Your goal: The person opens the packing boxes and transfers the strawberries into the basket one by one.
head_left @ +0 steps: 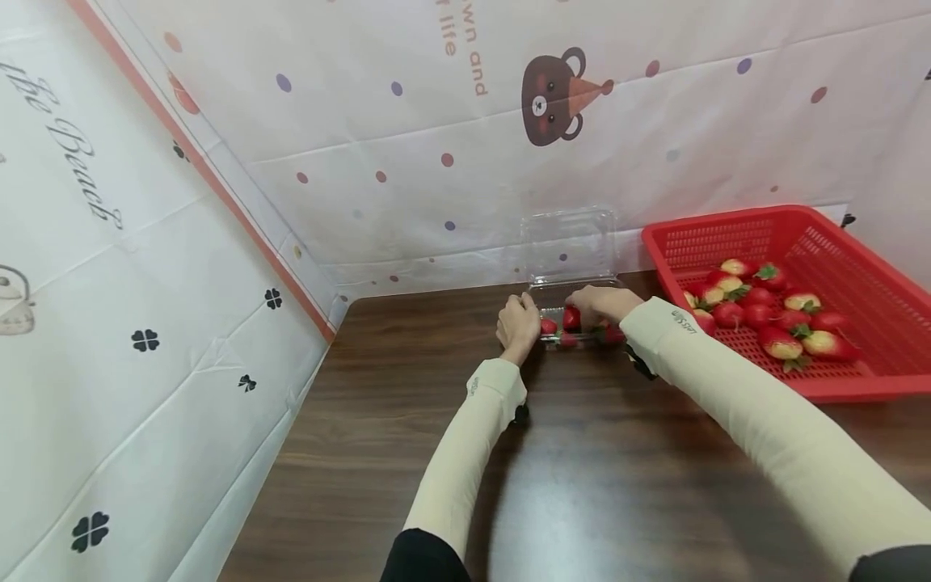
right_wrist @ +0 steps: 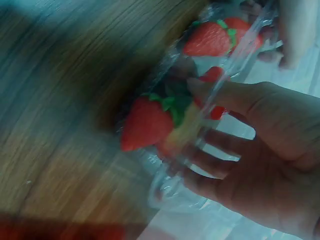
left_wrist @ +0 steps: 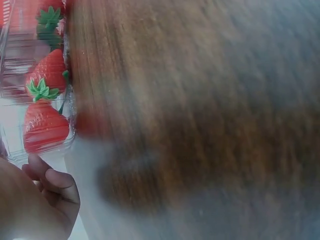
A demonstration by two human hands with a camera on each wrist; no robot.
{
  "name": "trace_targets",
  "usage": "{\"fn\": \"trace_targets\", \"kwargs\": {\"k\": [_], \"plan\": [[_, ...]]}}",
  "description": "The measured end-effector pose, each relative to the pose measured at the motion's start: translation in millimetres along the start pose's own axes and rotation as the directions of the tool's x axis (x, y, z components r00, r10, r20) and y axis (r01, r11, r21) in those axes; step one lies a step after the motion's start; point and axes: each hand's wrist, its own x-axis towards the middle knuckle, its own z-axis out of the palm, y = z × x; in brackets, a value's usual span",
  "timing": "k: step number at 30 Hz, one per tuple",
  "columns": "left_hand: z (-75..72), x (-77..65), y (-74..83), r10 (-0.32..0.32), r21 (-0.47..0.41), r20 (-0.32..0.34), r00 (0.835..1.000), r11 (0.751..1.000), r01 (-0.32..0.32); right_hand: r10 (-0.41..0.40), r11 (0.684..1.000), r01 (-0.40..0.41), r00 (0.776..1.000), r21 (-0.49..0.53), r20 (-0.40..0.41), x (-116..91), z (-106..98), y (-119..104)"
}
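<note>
A clear plastic clamshell box (head_left: 569, 345) stands on the table with its lid (head_left: 567, 242) raised against the wall. My left hand (head_left: 518, 325) is at the box's left end, fingers curled and holding its edge. Over the right part of the box, my right hand (head_left: 602, 302) reaches in with a red strawberry (head_left: 572, 317) at its fingertips. In the right wrist view the thumb crosses the rim, and the fingers partly hide that strawberry. Other strawberries with green leaves lie inside, among them one at the left end (left_wrist: 46, 127) and one at the right (right_wrist: 145, 124).
A red perforated plastic basket (head_left: 883, 323) stands to the right of the box, holding several red and pale-yellow strawberries (head_left: 781, 343). The brown wooden table (head_left: 407, 388) meets a patterned wall covering (head_left: 407, 210) at the back and left.
</note>
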Motion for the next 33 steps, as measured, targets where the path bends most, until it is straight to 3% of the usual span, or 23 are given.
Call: {"fn": "trace_targets", "kwargs": {"k": [7, 13, 18, 21, 26, 33], "plan": [[-5.7, -2.7, 3.6, 0.014, 0.040, 0.045, 0.999, 0.999, -0.016, 0.098, 0.995, -0.099, 0.994, 0.010, 0.040, 2, 2, 3], [-3.3, -3.9, 3.3, 0.032, 0.104, 0.049, 0.998, 0.994, -0.037, 0.070, 0.997, -0.070, 0.997, 0.029, 0.022, 36, 24, 38], [-0.2, -1.0, 2.0, 0.022, 0.141, 0.052, 0.998, 0.990, -0.030, 0.110, 0.994, -0.110, 0.994, -0.002, 0.004, 40, 21, 40], [-1.2, -1.7, 3.6, 0.015, 0.157, 0.061, 0.998, 0.987, -0.025, 0.112, 0.994, -0.112, 0.994, 0.010, -0.004, 22, 9, 28], [-1.7, -1.1, 4.3, 0.028, 0.200, 0.057, 0.998, 0.979, -0.039, 0.072, 0.995, -0.068, 0.997, 0.078, -0.041, -26, -17, -4], [-0.6, -0.2, 7.1, 0.035, 0.239, 0.075, 0.997, 0.970, -0.052, 0.054, 0.997, -0.049, 0.994, 0.053, -0.095, -36, -35, -4]]}}
